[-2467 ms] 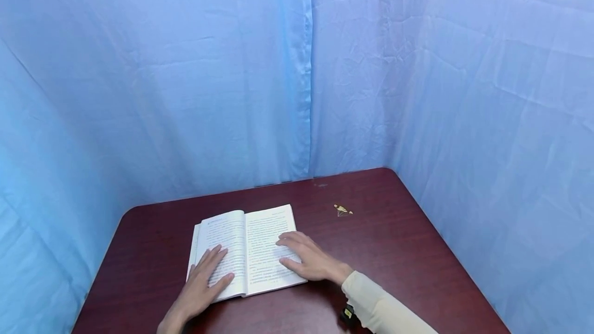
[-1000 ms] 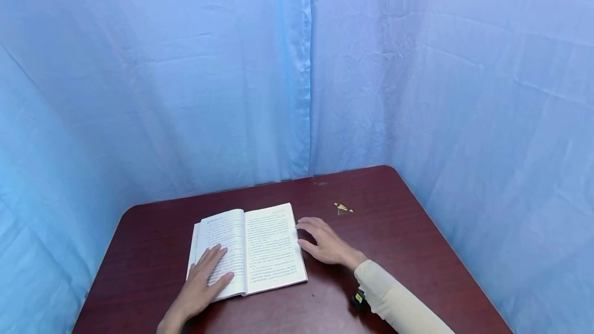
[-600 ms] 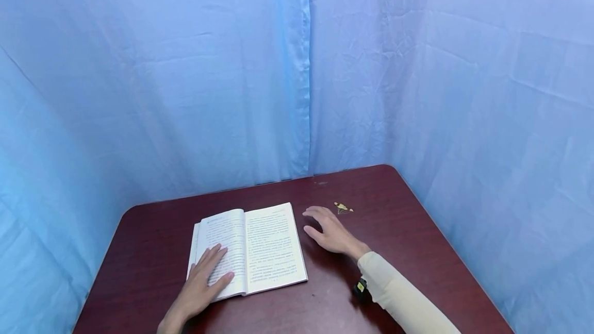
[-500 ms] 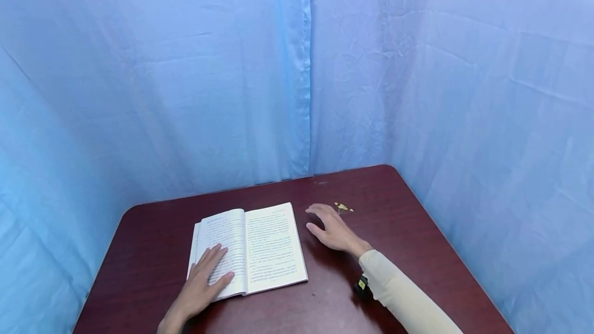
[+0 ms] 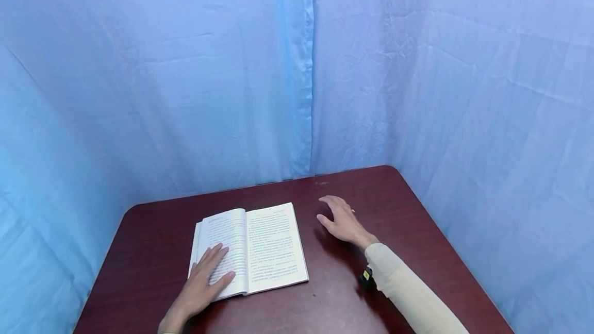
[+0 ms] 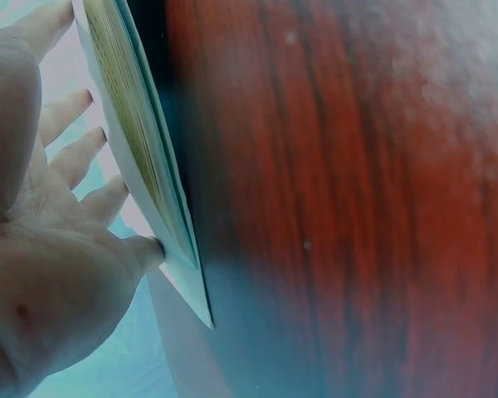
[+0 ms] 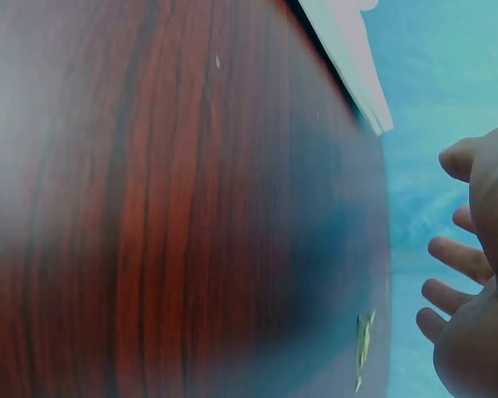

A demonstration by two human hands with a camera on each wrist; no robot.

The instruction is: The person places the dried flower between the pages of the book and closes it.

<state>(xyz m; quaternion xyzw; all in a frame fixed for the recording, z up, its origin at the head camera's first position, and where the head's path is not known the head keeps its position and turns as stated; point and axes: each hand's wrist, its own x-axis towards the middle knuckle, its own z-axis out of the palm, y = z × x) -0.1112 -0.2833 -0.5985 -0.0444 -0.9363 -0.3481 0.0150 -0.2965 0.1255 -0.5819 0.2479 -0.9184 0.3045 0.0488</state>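
Note:
An open book (image 5: pixel 274 249) with printed pages lies on the dark red table. My left hand (image 5: pixel 201 282) rests with spread fingers on its left page; in the left wrist view the fingertips touch the paper near the book's lower edge. To the right of the book, my right hand (image 5: pixel 343 220) hovers over the table with relaxed fingers, holding nothing. Close by lies a small, thin yellow piece with fine stem-like lines, like a dried sprig (image 7: pixel 364 342). In the head view that hand covers most of it.
The wooden table (image 5: pixel 301 316) has rounded far corners. Blue curtains (image 5: pixel 185 92) hang along its far and right sides. A small black device with a yellow mark (image 5: pixel 366 276) sits at my right wrist, by the cream sleeve (image 5: pixel 408 287).
My right hand has left the right page and moved right and away from me, now overlapping the yellow sprig-like piece in the head view. My left hand stays on the left page.

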